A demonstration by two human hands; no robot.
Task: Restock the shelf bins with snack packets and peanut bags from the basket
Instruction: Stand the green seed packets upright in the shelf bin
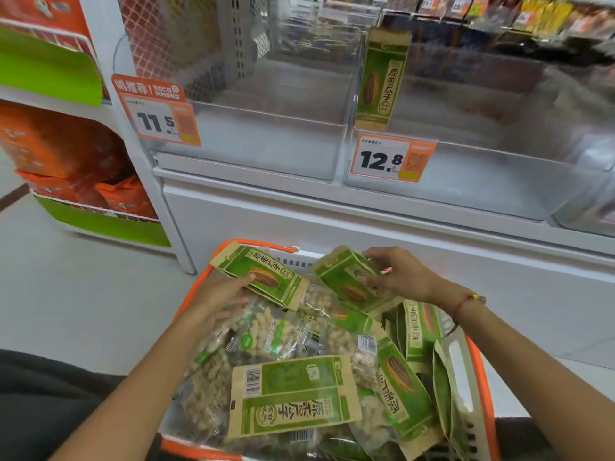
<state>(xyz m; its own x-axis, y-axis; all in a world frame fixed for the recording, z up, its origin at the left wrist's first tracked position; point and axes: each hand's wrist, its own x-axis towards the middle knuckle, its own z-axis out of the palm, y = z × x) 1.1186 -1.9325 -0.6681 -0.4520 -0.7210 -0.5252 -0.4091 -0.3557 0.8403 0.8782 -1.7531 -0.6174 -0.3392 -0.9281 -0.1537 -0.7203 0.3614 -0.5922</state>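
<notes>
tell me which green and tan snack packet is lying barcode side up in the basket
The green and tan snack packet lying flat at the near middle of the orange-rimmed basket; its white barcode faces up at its left end, while the others show their printed fronts.

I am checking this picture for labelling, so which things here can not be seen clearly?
- Head view: bottom of the basket is hidden under green packets and peanut bags.
- Small print on the 12.8 price tag is too small.
- Top-right shelf goods are blurred.
- Right hand: its fingertips are hidden behind the packet it holds.
</notes>
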